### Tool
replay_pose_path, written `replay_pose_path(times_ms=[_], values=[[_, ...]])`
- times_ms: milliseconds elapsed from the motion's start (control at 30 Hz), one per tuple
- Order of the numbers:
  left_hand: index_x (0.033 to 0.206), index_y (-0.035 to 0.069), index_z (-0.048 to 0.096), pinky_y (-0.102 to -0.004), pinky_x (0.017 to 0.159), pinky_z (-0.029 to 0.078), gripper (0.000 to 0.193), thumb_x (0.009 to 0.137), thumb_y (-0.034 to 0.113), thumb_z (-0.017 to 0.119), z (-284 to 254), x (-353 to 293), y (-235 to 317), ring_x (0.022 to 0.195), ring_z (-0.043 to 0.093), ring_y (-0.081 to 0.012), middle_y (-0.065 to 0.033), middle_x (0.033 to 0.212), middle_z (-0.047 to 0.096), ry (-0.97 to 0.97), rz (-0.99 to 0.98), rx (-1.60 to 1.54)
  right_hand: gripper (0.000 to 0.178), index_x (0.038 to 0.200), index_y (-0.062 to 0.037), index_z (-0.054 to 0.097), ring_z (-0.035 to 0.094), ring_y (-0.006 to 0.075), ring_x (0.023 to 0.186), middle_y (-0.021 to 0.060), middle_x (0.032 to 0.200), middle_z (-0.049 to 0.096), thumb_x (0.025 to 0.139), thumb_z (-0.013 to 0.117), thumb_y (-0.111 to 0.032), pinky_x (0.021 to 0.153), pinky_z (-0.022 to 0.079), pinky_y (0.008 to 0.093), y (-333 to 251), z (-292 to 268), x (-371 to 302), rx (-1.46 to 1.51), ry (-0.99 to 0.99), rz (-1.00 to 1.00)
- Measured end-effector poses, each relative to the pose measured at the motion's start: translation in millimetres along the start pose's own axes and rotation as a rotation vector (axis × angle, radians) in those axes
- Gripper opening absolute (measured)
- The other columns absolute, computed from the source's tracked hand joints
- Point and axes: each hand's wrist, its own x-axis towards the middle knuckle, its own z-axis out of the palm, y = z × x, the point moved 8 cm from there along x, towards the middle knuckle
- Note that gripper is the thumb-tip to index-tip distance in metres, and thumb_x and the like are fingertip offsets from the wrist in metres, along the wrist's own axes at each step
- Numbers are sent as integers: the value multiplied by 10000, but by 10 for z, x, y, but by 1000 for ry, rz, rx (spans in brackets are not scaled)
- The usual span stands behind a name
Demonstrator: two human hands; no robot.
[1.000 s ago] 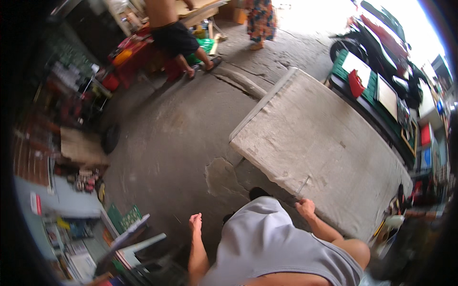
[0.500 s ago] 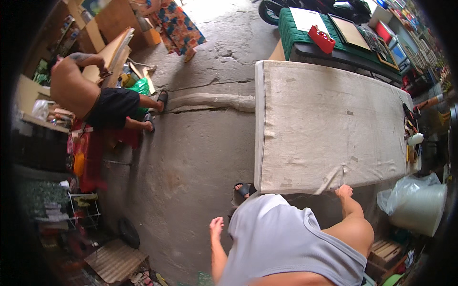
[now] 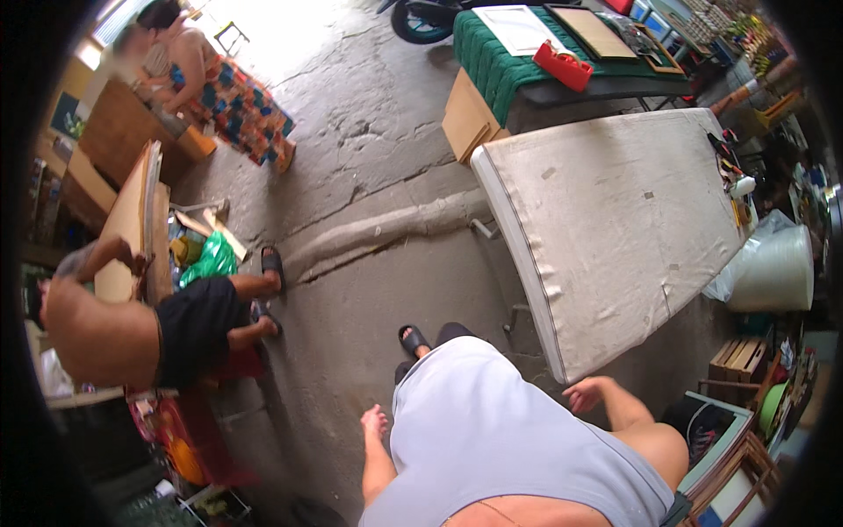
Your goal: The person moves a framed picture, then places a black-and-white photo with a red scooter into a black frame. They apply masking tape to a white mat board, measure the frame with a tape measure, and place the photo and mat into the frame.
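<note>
A padded table top covered in off-white cloth (image 3: 615,228) stands to my right, its near corner close to my body. My right hand (image 3: 588,394) is just off that corner, fingers loosely bent and apart, with nothing seen in it. My left hand (image 3: 375,423) hangs beside my grey shirt, its fingers loosely curled but not closed on anything. My sandalled foot (image 3: 413,339) shows on the concrete floor, left of the table.
A person in black shorts (image 3: 206,321) bends over boards at left; another in a patterned skirt (image 3: 250,114) stands beyond. A green-draped table (image 3: 487,66) holds frames and a red tape dispenser (image 3: 563,67). A plastic-wrapped roll (image 3: 773,270) and wooden crate (image 3: 738,364) stand at right.
My right hand has come away from the table's near edge, where it was at a fold in the cloth. I have turned and moved along toward the table's near left corner.
</note>
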Motion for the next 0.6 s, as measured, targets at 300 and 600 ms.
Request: replay_pose_path(times_ms=[300, 600], values=[[910, 65, 692, -262, 502, 399, 192, 760, 47, 574, 374, 295, 4671, 587, 529, -100, 3, 681, 591, -57, 595, 321, 444, 1126, -86, 710, 694, 242, 933, 170, 1024, 723, 778, 680, -359, 794, 534, 371, -3086, 1225, -1166, -292, 632, -787], [1016, 105, 673, -257, 516, 423, 166, 863, 111, 611, 1603, 441, 6833, 648, 570, -91, 8, 785, 639, -199, 599, 385, 260, 923, -56, 717, 647, 130, 670, 52, 756, 704, 832, 714, -300, 662, 529, 310, -6134, -322, -3468, 84, 731, -1342]])
